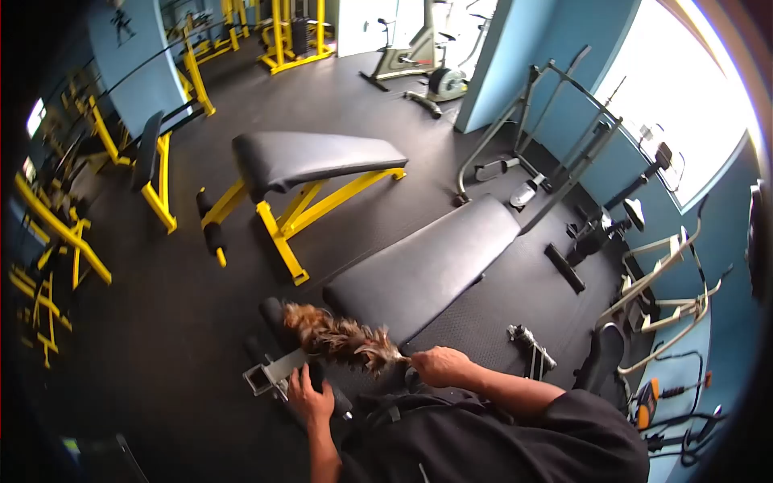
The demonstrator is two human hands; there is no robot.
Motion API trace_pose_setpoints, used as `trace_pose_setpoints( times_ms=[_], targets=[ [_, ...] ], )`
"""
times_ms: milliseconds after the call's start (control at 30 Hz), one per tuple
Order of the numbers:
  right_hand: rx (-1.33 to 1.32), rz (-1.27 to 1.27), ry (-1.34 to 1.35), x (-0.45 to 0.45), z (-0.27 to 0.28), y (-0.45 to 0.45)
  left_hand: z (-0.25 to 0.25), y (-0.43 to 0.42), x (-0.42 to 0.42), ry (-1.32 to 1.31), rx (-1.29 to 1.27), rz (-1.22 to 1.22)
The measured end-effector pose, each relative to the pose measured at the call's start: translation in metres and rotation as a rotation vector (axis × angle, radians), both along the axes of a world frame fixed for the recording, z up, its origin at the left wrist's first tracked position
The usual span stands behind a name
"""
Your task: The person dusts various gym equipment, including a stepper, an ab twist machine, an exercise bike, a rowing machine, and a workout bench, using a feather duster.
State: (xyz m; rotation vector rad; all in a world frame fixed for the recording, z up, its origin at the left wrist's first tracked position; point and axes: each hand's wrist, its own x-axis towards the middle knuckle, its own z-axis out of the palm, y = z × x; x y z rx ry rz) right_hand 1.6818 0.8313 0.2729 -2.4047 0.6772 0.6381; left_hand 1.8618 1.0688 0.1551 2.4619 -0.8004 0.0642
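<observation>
My right hand (443,367) is closed around the handle of a feather duster (342,338). Its brown, fluffy feathers point left, across the foot end of a black padded bench (427,266). Lower down, my left hand (310,396) grips a black foam roller (316,375) on the bench's leg hold, thumb and fingers on either side of it. Beside that hand a silver metal frame tube (282,369) sticks out. Another dark roller (276,315) sits just left of the feather tips.
Beyond the padded bench stands a black bench with a yellow frame (298,217). Yellow machines (161,177) line the left side. Exercise bikes (411,56) are at the back, and a stepper (672,282) is on the right. A small chrome stand (531,350) is near my right arm.
</observation>
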Motion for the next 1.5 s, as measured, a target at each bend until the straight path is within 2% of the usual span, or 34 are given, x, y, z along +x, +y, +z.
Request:
trace_pose_setpoints(
  times_ms=[33, 100, 200, 233, 300, 367, 467, 500, 533, 567, 600, 633, 700, 767, 833, 900, 967, 1067, 1100, 1167, 1300, 1367, 1433, 1467, 1500],
  targets=[
    [-0.003, -0.023, -0.011, -0.006, 0.005, -0.005, -0.005, 0.003, -0.002, -0.011, -0.003, -0.023],
    [0.002, -0.135, 0.052, -0.027, 0.032, -0.023, -0.013, 0.010, -0.007, 0.136, -0.063, 0.008],
    [-0.059, -0.208, 0.043, -0.035, 0.057, -0.037, -0.021, 0.017, -0.017, 0.255, 0.056, 0.015],
    [-0.051, -0.181, 0.037, -0.034, 0.046, -0.037, -0.028, 0.018, -0.020, 0.288, 0.103, -0.012],
    [0.062, -0.136, -0.171, -0.033, 0.007, -0.035, -0.028, 0.016, -0.024, 0.208, 0.121, 0.006],
    [0.188, -0.027, -0.096, -0.030, -0.008, -0.033, -0.013, 0.010, -0.022, 0.400, 0.134, 0.034],
    [0.293, 0.025, -0.017, -0.045, 0.004, -0.042, -0.028, 0.020, -0.012, 0.451, 0.184, 0.037],
    [0.280, -0.009, 0.016, -0.052, 0.020, -0.049, -0.032, 0.022, -0.005, 0.442, 0.178, 0.084],
    [0.282, -0.013, 0.128, -0.051, 0.049, -0.057, -0.033, 0.021, 0.001, 0.540, 0.260, 0.008],
    [0.240, -0.015, 0.076, -0.061, 0.052, -0.065, -0.030, 0.020, 0.006, 0.646, 0.336, -0.070],
    [0.266, -0.056, 0.033, -0.068, 0.052, -0.073, 0.001, 0.011, 0.011, 0.690, 0.457, -0.115],
    [0.261, -0.010, 0.042, -0.066, 0.055, -0.071, -0.006, 0.017, 0.006, 0.702, 0.437, -0.073],
    [0.193, -0.154, -0.079, -0.055, 0.059, -0.066, -0.015, 0.024, -0.002, 0.301, 0.100, -0.062],
    [0.216, -0.217, -0.055, -0.033, 0.047, -0.061, 0.008, 0.018, 0.007, 0.254, -0.036, -0.018],
    [0.271, -0.285, -0.104, -0.015, 0.021, -0.056, 0.047, 0.015, 0.024, 0.431, -0.157, -0.008],
    [0.330, -0.226, -0.227, 0.010, 0.007, -0.046, 0.058, 0.022, 0.036, 0.063, -0.059, 0.142],
    [0.310, -0.170, -0.247, 0.040, 0.005, -0.032, 0.071, 0.037, 0.053, -0.165, 0.042, 0.215],
    [0.267, -0.088, -0.248, 0.084, 0.016, -0.011, 0.054, 0.063, 0.076, -0.116, 0.171, 0.196],
    [0.257, -0.068, -0.259, 0.094, 0.015, -0.007, 0.040, 0.071, 0.084, 0.014, 0.172, 0.169],
    [0.274, -0.034, -0.292, 0.106, 0.007, 0.000, 0.018, 0.079, 0.091, 0.052, 0.047, 0.060],
    [0.227, -0.033, -0.294, 0.145, 0.020, 0.062, 0.018, 0.091, 0.114, 0.194, -0.004, -0.076],
    [0.187, -0.075, -0.343, 0.156, 0.008, 0.090, 0.028, 0.099, 0.119, 0.100, -0.017, -0.113],
    [0.019, -0.042, -0.283, 0.147, -0.015, 0.107, 0.014, 0.100, 0.136, 0.104, -0.026, -0.197],
    [-0.019, -0.141, -0.175, 0.145, -0.014, 0.120, 0.008, 0.098, 0.133, 0.115, -0.028, -0.249],
    [-0.224, -0.143, -0.079, 0.152, 0.009, 0.145, 0.009, 0.099, 0.133, 0.139, -0.037, -0.300]
  ],
)
